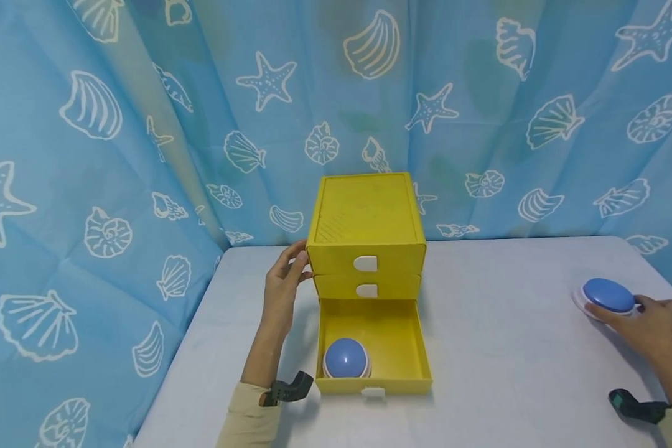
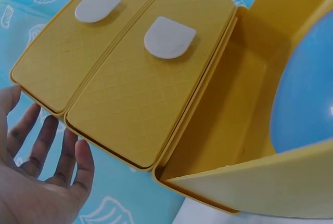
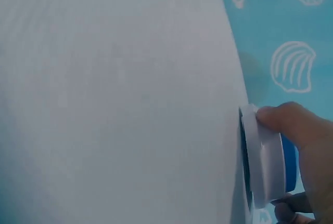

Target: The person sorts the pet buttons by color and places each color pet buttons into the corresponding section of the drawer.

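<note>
A yellow drawer cabinet (image 1: 368,211) stands mid-table, its bottom drawer (image 1: 392,348) pulled out and the two above it closed. One round blue-topped push button (image 1: 345,359) with a white base sits in the front left of that drawer. My left hand (image 1: 282,280) is at the cabinet's left side, fingers extended, the fingertips touching or very near the upper drawers' edge. At the far right, my right hand (image 1: 658,326) grips a second blue-topped push button (image 1: 608,295) by its white rim, thumb on the near side. The right wrist view shows its base (image 3: 264,156) on or just above the tabletop.
The table has a white cover (image 1: 498,348). A blue curtain (image 1: 336,112) with white shell and starfish prints hangs behind and along the left. Dark camera mounts (image 1: 291,387) are strapped to both wrists. White tabs (image 1: 366,264) serve as drawer handles.
</note>
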### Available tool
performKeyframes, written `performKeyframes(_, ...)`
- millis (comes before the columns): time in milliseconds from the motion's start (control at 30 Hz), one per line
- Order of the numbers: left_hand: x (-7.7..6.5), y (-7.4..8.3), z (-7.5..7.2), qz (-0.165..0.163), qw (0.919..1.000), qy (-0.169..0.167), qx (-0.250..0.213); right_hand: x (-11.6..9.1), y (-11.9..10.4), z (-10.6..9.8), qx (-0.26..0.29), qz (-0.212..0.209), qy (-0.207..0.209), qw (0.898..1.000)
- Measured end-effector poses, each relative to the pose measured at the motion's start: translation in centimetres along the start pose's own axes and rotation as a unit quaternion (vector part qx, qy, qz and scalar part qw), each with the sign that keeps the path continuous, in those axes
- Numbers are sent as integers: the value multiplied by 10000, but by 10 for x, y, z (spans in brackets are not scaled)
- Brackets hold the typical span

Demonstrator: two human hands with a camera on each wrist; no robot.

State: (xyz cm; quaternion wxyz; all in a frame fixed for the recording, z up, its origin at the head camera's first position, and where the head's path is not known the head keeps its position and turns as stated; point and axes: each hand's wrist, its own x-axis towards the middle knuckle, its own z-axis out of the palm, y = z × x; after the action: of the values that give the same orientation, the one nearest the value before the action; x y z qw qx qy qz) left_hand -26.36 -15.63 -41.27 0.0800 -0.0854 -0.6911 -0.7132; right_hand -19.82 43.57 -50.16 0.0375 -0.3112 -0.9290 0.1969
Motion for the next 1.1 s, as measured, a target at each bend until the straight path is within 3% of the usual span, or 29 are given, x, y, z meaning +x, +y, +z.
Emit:
performKeyframes(167, 1, -2, -3, -20, 10000, 34, 49, -8, -9, 2, 385, -119, 179, 9990)
performKeyframes(300, 3, -8, -5, 81, 9999, 80, 6, -19, -21, 1, 810, -442, 301, 9953)
performKeyframes(633, 2, -10, -3, 278, 9996, -5, -56, -63, -58, 5, 1053, -1457, 562, 9821)
performKeyframes(800, 3, -8, -2, 228, 9997, -11, -45, -85, -77, 3, 1159, -1906, 442, 9738)
performKeyframes(1100, 3, -9, -2, 180, 9997, -44, -168, -121, -105, 4, 1269, -2340, 229, 9636)
